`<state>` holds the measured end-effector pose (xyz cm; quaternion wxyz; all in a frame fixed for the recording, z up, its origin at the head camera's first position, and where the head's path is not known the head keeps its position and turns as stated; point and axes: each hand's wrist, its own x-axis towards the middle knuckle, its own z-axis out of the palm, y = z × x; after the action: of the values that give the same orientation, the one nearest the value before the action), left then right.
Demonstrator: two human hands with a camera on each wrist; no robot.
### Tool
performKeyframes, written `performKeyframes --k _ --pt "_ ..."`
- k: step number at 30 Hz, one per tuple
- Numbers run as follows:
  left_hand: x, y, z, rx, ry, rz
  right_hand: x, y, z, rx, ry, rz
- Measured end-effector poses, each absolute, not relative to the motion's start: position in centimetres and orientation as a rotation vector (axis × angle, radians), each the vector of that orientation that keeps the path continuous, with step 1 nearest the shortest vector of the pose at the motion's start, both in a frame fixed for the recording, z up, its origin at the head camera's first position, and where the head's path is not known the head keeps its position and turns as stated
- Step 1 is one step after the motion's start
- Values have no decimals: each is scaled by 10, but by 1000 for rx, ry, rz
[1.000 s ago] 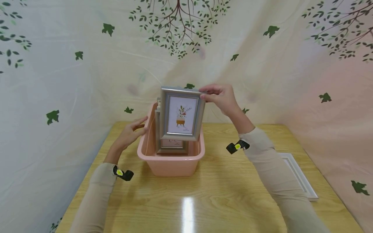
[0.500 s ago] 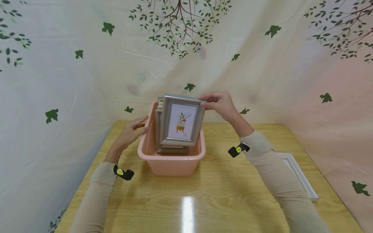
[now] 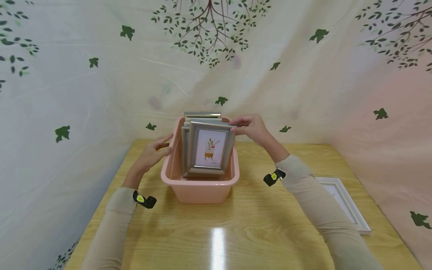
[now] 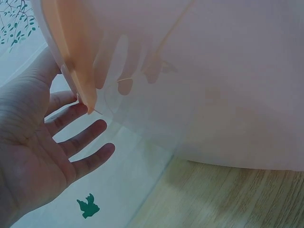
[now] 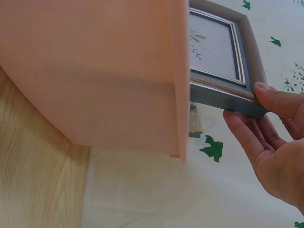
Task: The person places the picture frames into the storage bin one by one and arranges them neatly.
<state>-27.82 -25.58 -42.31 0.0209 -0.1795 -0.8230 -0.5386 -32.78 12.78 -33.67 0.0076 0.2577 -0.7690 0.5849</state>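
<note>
My right hand (image 3: 254,129) pinches the upper right corner of a silver-grey picture frame (image 3: 210,148) that shows a potted plant. In the right wrist view, the thumb is on the front of this picture frame (image 5: 216,47) and the fingertips are at its edge. Its lower part is inside a pink plastic basin (image 3: 202,193), leaning in front of several other frames (image 3: 202,114). My left hand (image 3: 150,154) touches the basin's left rim. Seen from the left wrist, its fingers are spread and mostly straight at the rim of the basin (image 4: 228,95).
A white picture frame (image 3: 345,200) lies on the right side of the wooden table (image 3: 263,232), partly covered by the right sleeve. Behind the table hangs a pale cloth (image 3: 189,82) printed with branches and green birds.
My right hand has lowered the silver-grey picture frame into the basin, so the frames behind it now show above its top edge. My left hand has stayed at the rim.
</note>
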Motion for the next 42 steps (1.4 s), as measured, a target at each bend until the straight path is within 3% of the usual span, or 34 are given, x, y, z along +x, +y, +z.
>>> performKeyframes --k 18,42 --pt "-270 -251 -422 -552 -2541 -1683 -332 124 -362 848 -2451 1775" --pt "-268 -249 -417 -486 -2588 -1645 -329 111 -364 870 -2428 1664"
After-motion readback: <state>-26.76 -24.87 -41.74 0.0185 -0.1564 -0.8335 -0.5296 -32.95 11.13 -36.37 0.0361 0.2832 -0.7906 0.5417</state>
